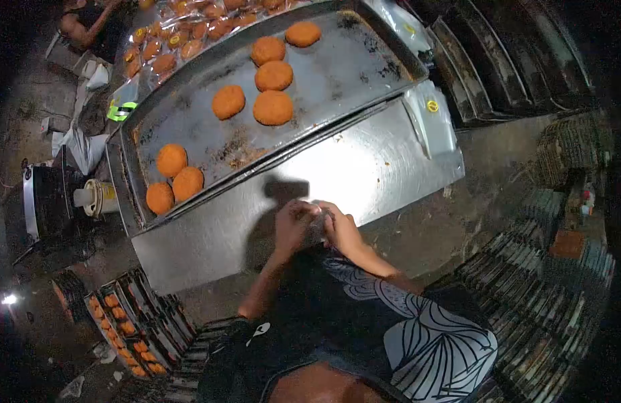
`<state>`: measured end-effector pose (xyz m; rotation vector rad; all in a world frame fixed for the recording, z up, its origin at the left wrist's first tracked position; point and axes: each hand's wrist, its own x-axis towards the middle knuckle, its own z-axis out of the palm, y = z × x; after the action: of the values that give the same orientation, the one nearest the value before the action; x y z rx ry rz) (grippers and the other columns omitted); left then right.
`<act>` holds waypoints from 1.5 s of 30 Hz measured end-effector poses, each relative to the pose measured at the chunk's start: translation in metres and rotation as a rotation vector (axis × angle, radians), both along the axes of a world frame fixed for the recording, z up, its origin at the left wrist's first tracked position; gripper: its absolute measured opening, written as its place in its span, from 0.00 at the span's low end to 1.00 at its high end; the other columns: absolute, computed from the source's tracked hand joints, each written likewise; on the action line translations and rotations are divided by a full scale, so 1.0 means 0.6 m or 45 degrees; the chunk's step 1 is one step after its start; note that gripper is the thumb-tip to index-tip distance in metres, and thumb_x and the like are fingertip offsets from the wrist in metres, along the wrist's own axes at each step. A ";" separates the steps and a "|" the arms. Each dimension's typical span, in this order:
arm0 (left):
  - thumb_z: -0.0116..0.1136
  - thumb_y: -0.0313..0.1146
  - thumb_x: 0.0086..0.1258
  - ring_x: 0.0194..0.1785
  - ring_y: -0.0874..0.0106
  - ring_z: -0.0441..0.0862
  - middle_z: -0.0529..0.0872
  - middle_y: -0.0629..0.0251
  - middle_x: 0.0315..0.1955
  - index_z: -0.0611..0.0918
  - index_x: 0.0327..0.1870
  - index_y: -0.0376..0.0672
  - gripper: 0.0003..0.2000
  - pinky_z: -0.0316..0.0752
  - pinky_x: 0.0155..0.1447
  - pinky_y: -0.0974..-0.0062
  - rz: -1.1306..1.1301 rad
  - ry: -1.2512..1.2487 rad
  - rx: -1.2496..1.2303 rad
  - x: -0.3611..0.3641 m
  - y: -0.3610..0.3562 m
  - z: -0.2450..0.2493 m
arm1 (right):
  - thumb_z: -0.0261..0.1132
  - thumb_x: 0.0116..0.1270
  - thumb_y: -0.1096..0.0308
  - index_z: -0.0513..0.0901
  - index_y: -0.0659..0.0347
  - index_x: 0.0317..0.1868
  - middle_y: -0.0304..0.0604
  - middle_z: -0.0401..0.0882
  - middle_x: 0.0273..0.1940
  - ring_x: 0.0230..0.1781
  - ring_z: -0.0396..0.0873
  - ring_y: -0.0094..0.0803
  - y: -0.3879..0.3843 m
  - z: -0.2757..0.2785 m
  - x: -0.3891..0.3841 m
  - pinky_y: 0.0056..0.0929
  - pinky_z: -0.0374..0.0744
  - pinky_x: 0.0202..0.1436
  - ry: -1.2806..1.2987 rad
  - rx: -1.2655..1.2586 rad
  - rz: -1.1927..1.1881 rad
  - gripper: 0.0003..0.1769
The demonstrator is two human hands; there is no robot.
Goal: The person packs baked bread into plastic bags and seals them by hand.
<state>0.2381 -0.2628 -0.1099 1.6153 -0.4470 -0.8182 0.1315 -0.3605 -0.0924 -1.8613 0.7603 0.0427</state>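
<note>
My left hand [292,227] and my right hand [342,230] are close together in front of my body, just over the near edge of the steel table [209,238]. The fingers of both are pinched, with a small pale glint between them. What they hold, perhaps thin clear plastic, I cannot make out. Beyond them lies a large metal baking tray [324,87] with several round orange-brown buns [273,108] spread on it. Three more buns [188,183] sit together at its left end.
Many bagged buns [183,33] are heaped behind the tray. Clear plastic bags [432,117] lie at the table's right end. Stacked dark trays [485,60] stand at upper right. Racks with buns [122,329] are at lower left. A person's arm [89,30] shows at upper left.
</note>
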 end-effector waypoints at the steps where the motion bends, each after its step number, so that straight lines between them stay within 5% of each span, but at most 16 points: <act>1: 0.62 0.29 0.53 0.34 0.75 0.77 0.81 0.64 0.28 0.79 0.30 0.36 0.07 0.71 0.38 0.78 0.002 -0.013 -0.023 -0.003 -0.008 0.018 | 0.50 0.65 0.64 0.69 0.61 0.50 0.44 0.74 0.20 0.21 0.76 0.31 -0.008 -0.008 0.015 0.29 0.73 0.24 -0.013 -0.023 0.002 0.15; 3: 0.60 0.27 0.54 0.34 0.75 0.77 0.80 0.64 0.29 0.79 0.28 0.37 0.04 0.71 0.40 0.77 0.071 -0.395 0.004 -0.006 -0.018 0.056 | 0.51 0.64 0.63 0.66 0.62 0.54 0.42 0.76 0.24 0.24 0.77 0.28 -0.039 -0.031 0.059 0.27 0.75 0.25 -0.264 1.889 -0.602 0.19; 5: 0.58 0.26 0.56 0.36 0.75 0.76 0.79 0.65 0.31 0.77 0.34 0.35 0.07 0.71 0.42 0.77 -0.120 -0.830 -0.400 0.007 -0.016 0.058 | 0.50 0.64 0.56 0.60 0.63 0.59 0.44 0.76 0.42 0.40 0.76 0.33 -0.072 0.044 0.108 0.28 0.75 0.44 -0.511 1.400 -0.403 0.27; 7: 0.53 0.29 0.61 0.40 0.73 0.75 0.77 0.65 0.37 0.72 0.47 0.37 0.14 0.71 0.44 0.78 0.265 -0.301 -0.361 0.027 -0.030 0.049 | 0.44 0.65 0.48 0.60 0.62 0.60 0.41 0.57 0.62 0.63 0.53 0.37 -0.046 0.063 0.171 0.37 0.64 0.59 -1.172 1.517 -0.244 0.31; 8: 0.49 0.33 0.64 0.40 0.74 0.75 0.75 0.65 0.40 0.64 0.56 0.40 0.20 0.72 0.44 0.78 0.381 0.647 -0.778 0.078 -0.021 -0.006 | 0.47 0.64 0.50 0.63 0.62 0.58 0.41 0.60 0.60 0.61 0.57 0.36 -0.026 0.094 0.178 0.35 0.66 0.58 -1.042 1.816 -0.283 0.29; 9: 0.45 0.37 0.67 0.38 0.74 0.74 0.73 0.65 0.40 0.62 0.57 0.41 0.20 0.74 0.43 0.76 0.908 0.586 -1.448 0.069 -0.078 -0.078 | 0.50 0.64 0.51 0.65 0.61 0.56 0.41 0.63 0.58 0.59 0.61 0.34 -0.003 0.119 0.185 0.33 0.67 0.56 -0.888 2.111 -0.328 0.27; 11: 0.45 0.40 0.67 0.41 0.73 0.74 0.73 0.64 0.40 0.63 0.56 0.41 0.20 0.74 0.43 0.76 0.343 1.402 -1.338 0.152 0.020 -0.011 | 0.59 0.58 0.55 0.68 0.62 0.52 0.39 0.71 0.50 0.49 0.71 0.30 0.029 0.022 0.223 0.28 0.70 0.51 -0.519 2.038 -0.154 0.26; 14: 0.45 0.40 0.66 0.48 0.70 0.72 0.72 0.63 0.44 0.63 0.57 0.41 0.21 0.73 0.47 0.72 0.967 0.609 -0.877 0.199 0.055 0.057 | 0.62 0.55 0.56 0.69 0.62 0.49 0.44 0.70 0.51 0.49 0.72 0.36 -0.063 0.032 0.318 0.33 0.71 0.50 -0.374 0.815 0.589 0.26; 17: 0.46 0.41 0.65 0.53 0.64 0.69 0.67 0.60 0.49 0.60 0.57 0.40 0.23 0.65 0.57 0.59 1.255 0.606 -0.939 0.225 0.082 0.108 | 0.64 0.49 0.61 0.71 0.64 0.49 0.59 0.66 0.53 0.45 0.72 0.53 -0.122 -0.045 0.413 0.43 0.71 0.47 0.048 -1.277 0.178 0.26; 20: 0.46 0.42 0.63 0.55 0.61 0.66 0.65 0.59 0.51 0.56 0.59 0.40 0.26 0.62 0.58 0.56 1.362 0.660 -1.105 0.235 0.125 0.138 | 0.64 0.49 0.64 0.71 0.61 0.51 0.62 0.65 0.52 0.43 0.72 0.58 -0.105 0.034 0.387 0.48 0.71 0.46 -0.297 -0.559 0.329 0.27; 23: 0.46 0.42 0.61 0.57 0.60 0.65 0.65 0.59 0.50 0.54 0.60 0.42 0.29 0.62 0.58 0.54 1.345 0.616 -1.213 0.253 0.148 0.106 | 0.66 0.41 0.66 0.70 0.55 0.54 0.50 0.68 0.50 0.47 0.64 0.47 0.036 0.115 0.294 0.41 0.65 0.49 -1.046 -0.987 0.287 0.33; 34: 0.41 0.35 0.65 0.55 0.63 0.69 0.70 0.55 0.52 0.67 0.52 0.40 0.16 0.61 0.60 0.63 0.651 0.680 -1.234 0.134 0.080 0.160 | 0.72 0.31 0.70 0.57 0.69 0.61 0.50 0.70 0.50 0.41 0.69 0.46 0.126 0.172 0.250 0.34 0.70 0.47 -0.914 -0.826 0.206 0.52; 37: 0.42 0.35 0.64 0.50 0.63 0.72 0.71 0.56 0.50 0.68 0.50 0.38 0.16 0.62 0.59 0.65 0.463 1.007 -1.430 0.155 0.110 0.168 | 0.73 0.35 0.69 0.57 0.67 0.61 0.46 0.75 0.38 0.35 0.70 0.39 0.144 0.155 0.273 0.29 0.73 0.36 -1.265 -0.757 0.050 0.49; 39: 0.46 0.35 0.64 0.45 0.70 0.74 0.77 0.64 0.42 0.70 0.48 0.39 0.14 0.66 0.53 0.70 0.174 0.697 -1.068 0.153 0.121 0.132 | 0.70 0.41 0.71 0.66 0.65 0.55 0.46 0.76 0.37 0.36 0.72 0.34 0.142 0.129 0.247 0.28 0.74 0.35 -1.099 -0.694 -0.398 0.37; 42: 0.49 0.35 0.64 0.47 0.73 0.73 0.78 0.65 0.41 0.73 0.47 0.39 0.14 0.65 0.53 0.73 0.258 0.554 -0.458 0.120 0.142 0.097 | 0.63 0.52 0.70 0.77 0.67 0.33 0.47 0.77 0.25 0.24 0.74 0.29 0.044 0.092 0.281 0.25 0.73 0.27 -0.937 -0.593 0.052 0.10; 45: 0.48 0.35 0.65 0.45 0.74 0.75 0.78 0.63 0.42 0.73 0.46 0.39 0.12 0.69 0.48 0.76 0.160 0.388 -0.305 0.123 0.168 0.087 | 0.57 0.59 0.66 0.75 0.66 0.20 0.46 0.76 0.19 0.19 0.75 0.29 -0.013 0.199 0.367 0.27 0.71 0.22 -0.958 -0.775 -0.237 0.14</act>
<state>0.3117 -0.1621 -0.0580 1.2590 -0.2141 -0.8639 0.3515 -0.3682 0.0267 -2.1210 0.4194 -1.0507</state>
